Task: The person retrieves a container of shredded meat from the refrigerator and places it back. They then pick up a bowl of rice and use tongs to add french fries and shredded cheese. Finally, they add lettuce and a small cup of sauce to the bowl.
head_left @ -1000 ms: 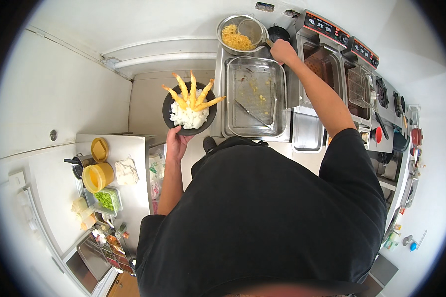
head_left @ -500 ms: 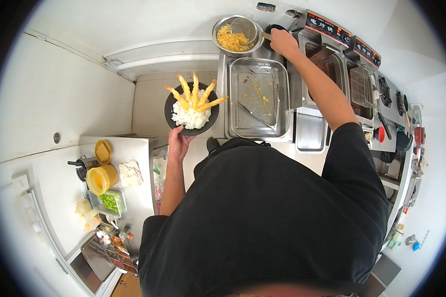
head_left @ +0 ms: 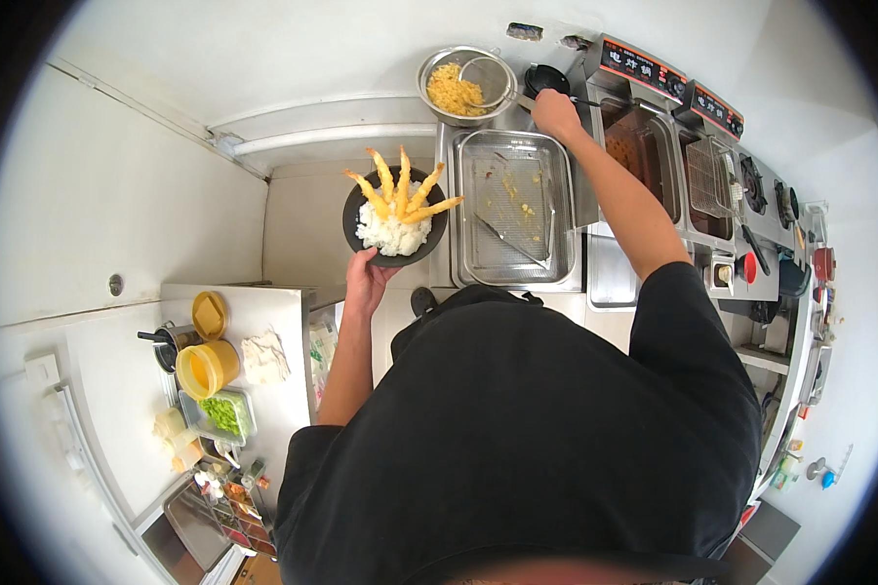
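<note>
My left hand (head_left: 368, 281) holds a black bowl (head_left: 352, 226) by its near rim, thumb on the edge. White rice (head_left: 388, 232) fills it, and several golden fried battered shrimp (head_left: 403, 190) fan out across the far side, tails up. My right hand (head_left: 558, 114) is closed round the handle of a wire mesh strainer (head_left: 490, 80). The strainer's head rests inside a round metal bowl (head_left: 423, 84), over its right side. Yellow fried batter crumbs (head_left: 453, 90) lie in that bowl; whether the mesh itself carries any is unclear.
A perforated metal tray (head_left: 517, 271) with tongs and scattered crumbs lies beside the black bowl. Deep fryers (head_left: 638, 156) and a frying basket (head_left: 709, 175) line the right. On the left counter stand a yellow tub (head_left: 207, 369), chopped greens (head_left: 222, 413) and a cloth (head_left: 264, 357).
The black bowl has come slightly right, closer to the tray. The strainer has shifted a little right within the metal bowl. The whole view has shifted slightly.
</note>
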Action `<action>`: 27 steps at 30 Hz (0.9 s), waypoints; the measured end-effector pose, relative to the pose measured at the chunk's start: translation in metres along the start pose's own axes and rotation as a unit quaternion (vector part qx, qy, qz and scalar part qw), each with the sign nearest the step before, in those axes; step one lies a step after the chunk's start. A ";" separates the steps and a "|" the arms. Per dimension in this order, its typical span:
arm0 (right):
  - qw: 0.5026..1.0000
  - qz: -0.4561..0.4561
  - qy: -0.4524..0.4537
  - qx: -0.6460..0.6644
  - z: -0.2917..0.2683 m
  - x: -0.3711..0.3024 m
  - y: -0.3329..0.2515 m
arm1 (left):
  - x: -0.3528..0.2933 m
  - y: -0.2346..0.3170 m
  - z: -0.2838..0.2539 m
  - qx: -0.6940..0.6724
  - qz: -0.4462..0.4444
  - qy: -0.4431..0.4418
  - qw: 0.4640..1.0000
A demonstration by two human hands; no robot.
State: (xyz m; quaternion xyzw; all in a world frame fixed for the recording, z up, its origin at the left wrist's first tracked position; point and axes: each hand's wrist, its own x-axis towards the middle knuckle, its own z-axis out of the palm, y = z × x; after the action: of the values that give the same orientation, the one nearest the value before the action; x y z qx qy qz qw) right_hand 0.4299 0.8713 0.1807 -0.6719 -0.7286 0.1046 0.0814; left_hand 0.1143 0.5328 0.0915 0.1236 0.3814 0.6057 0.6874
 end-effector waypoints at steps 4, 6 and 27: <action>0.998 0.001 -0.036 -0.055 -0.014 -0.017 -0.004 | 0.054 0.015 -0.009 0.020 -0.009 -0.010 1.000; 0.996 -0.006 -0.037 -0.083 -0.019 -0.024 -0.004 | 0.091 0.026 -0.013 0.031 -0.014 -0.014 0.999; 0.994 -0.007 -0.086 0.065 -0.012 0.001 0.032 | 0.240 0.029 -0.005 0.040 -0.051 -0.034 0.997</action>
State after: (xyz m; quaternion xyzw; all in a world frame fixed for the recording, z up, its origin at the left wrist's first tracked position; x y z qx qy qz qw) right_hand 0.4640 0.8756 0.1834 -0.6488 -0.7291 0.2088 0.0624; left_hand 0.0837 0.7603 0.0169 0.1521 0.3875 0.5497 0.7243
